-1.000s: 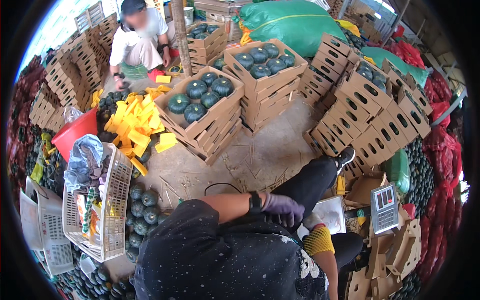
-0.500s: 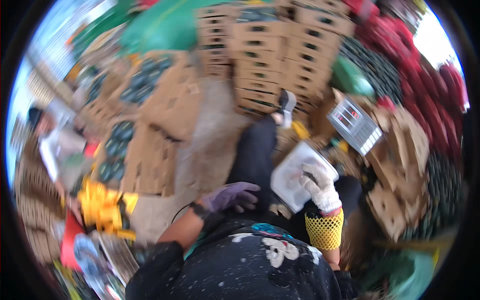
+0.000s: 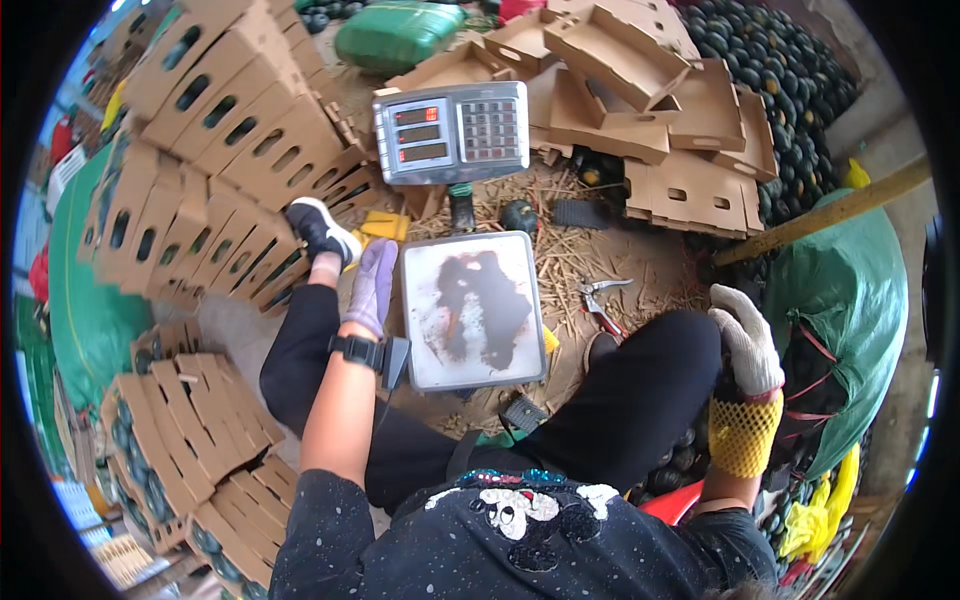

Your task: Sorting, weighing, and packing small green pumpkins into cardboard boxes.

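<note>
My left hand (image 3: 372, 285), in a purple glove, points forward along the left edge of a scale's white weighing plate (image 3: 425, 345). Its fingers are stretched out and hold nothing. A dark smear of dirt covers the middle of the plate. Beyond it stands the scale's grey display head (image 3: 450, 135), with lit red digits and a keypad. My right hand (image 3: 748, 342) wears a whitish knit glove beside my right knee, near a green plastic bag (image 3: 860, 270). Its fingers are apart and nothing shows in them. Red-handled pruning shears (image 3: 605, 308) lie right of the plate.
Stacked cardboard crates (image 3: 240, 125) rise at the left, with more crates holding dark green squashes (image 3: 130, 440) nearer. Open cardboard trays (image 3: 620, 60) lie jumbled ahead. A squash heap (image 3: 775, 100) fills the far right, behind a wooden pole (image 3: 840, 212). Cut stems litter the floor.
The view has swung to the right, putting the scale near the middle. My left hand has reached forward beside the plate. My right hand has left the plate for the right of my knee.
</note>
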A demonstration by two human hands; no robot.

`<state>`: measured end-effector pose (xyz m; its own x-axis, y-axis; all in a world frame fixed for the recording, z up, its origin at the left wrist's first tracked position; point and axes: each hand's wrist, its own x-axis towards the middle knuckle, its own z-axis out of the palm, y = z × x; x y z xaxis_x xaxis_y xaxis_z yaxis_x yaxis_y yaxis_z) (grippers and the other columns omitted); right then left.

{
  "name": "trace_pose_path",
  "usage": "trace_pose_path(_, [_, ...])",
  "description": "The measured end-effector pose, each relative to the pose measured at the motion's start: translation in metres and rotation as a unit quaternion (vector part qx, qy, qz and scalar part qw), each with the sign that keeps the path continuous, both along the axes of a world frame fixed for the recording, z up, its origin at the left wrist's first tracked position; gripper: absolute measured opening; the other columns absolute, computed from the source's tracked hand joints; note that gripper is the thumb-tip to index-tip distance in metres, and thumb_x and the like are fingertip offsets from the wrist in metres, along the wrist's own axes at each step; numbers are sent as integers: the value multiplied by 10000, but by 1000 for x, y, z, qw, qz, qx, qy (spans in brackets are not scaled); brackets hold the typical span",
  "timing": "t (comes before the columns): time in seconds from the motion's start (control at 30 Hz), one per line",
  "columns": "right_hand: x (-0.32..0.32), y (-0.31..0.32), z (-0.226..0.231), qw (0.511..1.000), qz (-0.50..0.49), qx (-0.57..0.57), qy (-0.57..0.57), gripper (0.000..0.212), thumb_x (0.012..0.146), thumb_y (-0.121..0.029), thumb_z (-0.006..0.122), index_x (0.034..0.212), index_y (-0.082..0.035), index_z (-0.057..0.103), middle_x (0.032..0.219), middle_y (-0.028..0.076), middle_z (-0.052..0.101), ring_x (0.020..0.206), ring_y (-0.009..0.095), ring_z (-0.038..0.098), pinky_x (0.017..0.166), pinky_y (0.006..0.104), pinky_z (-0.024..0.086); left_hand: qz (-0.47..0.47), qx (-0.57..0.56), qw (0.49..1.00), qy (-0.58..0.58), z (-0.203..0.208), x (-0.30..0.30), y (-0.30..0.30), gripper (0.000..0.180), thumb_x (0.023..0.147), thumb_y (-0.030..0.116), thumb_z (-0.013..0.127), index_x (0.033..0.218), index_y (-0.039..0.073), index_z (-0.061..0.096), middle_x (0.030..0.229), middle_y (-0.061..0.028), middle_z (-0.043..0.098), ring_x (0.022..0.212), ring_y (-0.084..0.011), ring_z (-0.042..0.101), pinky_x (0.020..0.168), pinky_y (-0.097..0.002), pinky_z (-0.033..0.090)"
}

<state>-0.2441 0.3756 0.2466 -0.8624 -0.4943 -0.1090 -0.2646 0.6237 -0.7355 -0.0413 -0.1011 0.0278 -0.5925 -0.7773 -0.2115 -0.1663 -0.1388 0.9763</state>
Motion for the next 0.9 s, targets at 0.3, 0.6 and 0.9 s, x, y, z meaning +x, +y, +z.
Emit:
trace_pose_path(0.3, [-167, -133, -97, 902, 359, 236, 29, 619, 882, -299, 729, 1436, -87, 553, 1382, 181, 585, 1153, 360, 641, 1024, 401, 511, 22, 230, 962, -147, -209, 8, -34, 768, 973, 520, 614, 1493, -16, 438, 1258, -151, 641, 1123, -261, 628, 911, -374, 533])
trace_pose_path(0.6, [-180, -346, -285, 846, 430, 317, -4, 643, 788, -74, 732, 1357, -347, 608, 1423, 108, 462, 1303, 365, 518, 1016, 441, 549, -17, 115, 953, -281, -121, -60, -19, 552, 1026, 466, 521, 1276, -11, 640, 1106, -111, 707, 976, -220, 677, 858, -341, 535])
trace_pose_path(0.9, [-252, -300, -242, 871, 292, 377, 114, 255, 893, -218, 629, 1080, -109, 764, 1018, 119, 738, 1029, 321, 714, 893, 490, 542, -55, 142, 946, -286, -136, -80, -23, 640, 1023, 516, 518, 1305, -51, 608, 1174, -132, 696, 984, -223, 683, 848, -335, 546])
